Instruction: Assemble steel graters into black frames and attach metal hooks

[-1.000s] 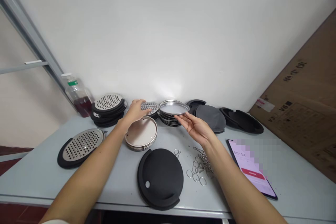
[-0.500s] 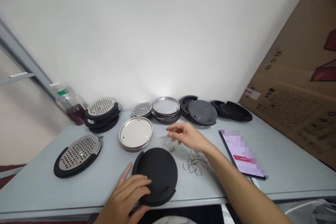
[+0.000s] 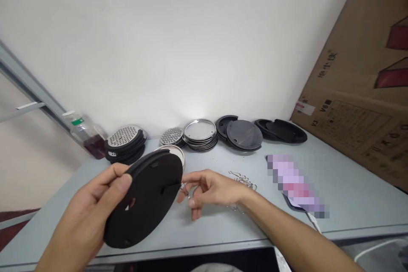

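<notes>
My left hand (image 3: 92,208) grips a round black plastic disc (image 3: 149,204) by its left rim, thumb on the face. It is raised off the table and tilted, showing a face with small holes and a slot. At its right edge, the fingers of my right hand (image 3: 204,191) are bent round a small metal ring (image 3: 184,187), which meets the disc near the slot. Behind my right wrist lies a pile of metal rings (image 3: 244,179), partly covered by my arm. A metal plate (image 3: 174,148) shows above the disc, mostly hidden by it.
Along the wall stand black-rimmed perforated discs (image 3: 126,137), a smaller perforated disc (image 3: 172,136), stacked metal plates (image 3: 200,131), black discs (image 3: 245,135) and black holders (image 3: 282,130). A bottle of red liquid (image 3: 94,144) is at left. A phone (image 3: 295,187) with a cable lies right, below a cardboard box (image 3: 357,106).
My left hand has lifted and tilted a black disc. My right hand has moved down and left to its edge with a ring. The black-rimmed perforated disc at front left no longer shows.
</notes>
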### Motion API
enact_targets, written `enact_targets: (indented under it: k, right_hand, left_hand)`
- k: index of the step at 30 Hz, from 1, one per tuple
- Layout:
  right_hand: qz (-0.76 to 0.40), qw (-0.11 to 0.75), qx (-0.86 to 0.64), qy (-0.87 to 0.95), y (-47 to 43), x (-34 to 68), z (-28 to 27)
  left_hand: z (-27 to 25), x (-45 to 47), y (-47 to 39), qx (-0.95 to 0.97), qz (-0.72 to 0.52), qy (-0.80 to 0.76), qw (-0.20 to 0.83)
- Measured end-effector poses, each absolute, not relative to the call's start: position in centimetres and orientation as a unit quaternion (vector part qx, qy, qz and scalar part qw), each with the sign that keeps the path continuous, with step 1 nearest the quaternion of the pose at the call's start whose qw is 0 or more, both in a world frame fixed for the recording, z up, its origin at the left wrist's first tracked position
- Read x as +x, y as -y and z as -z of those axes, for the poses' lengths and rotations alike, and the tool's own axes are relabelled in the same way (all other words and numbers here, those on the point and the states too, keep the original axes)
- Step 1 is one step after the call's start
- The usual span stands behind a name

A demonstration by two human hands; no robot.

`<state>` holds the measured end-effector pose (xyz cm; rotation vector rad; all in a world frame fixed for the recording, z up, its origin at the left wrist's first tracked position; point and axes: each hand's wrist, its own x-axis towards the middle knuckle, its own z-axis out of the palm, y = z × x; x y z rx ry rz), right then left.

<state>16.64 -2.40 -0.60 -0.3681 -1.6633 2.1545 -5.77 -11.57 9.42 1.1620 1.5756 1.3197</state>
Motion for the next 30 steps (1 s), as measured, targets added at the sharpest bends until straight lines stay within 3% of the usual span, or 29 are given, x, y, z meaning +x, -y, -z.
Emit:
enact_targets:
  k: [5, 8, 13, 17, 24, 30]
  right_hand:
    - [-0.620, 0.364, -0.253, 0.647, 3.1, 16.5, 0.2]
    - [-0.600, 0.413, -0.282, 0.624, 2.5, 17.2, -0.4]
    - [-0.721, 0.367, -0.230, 0.541, 0.8, 18.4, -0.2]
    - [-0.735, 0.348, -0.251, 0.525, 0.3, 19.0, 0.0]
    - [-0.733, 0.295, -0.277, 0.547, -0.8, 20.5, -0.2]
    - [-0.613, 0.328, -0.361, 0.621, -2.0, 21.8, -0.2]
  left_hand:
    - [-8.7, -6.3, 11.2, 0.335, -0.603, -0.570, 0.447]
    - [-6.8, -5.8, 11.7, 0.265, -0.606, -0.584, 0.471]
    - [-2.1, -4.1, 13.6, 0.239, -0.510, -0.611, 0.556]
    - [0.0, -3.7, 13.1, 0.374, -0.442, -0.553, 0.599]
    - [-2.5, -1.0, 5.7, 0.699, -0.261, -0.453, 0.487]
    - [-1.1, 1.3, 0.7, 0.753, -0.293, -0.443, 0.389]
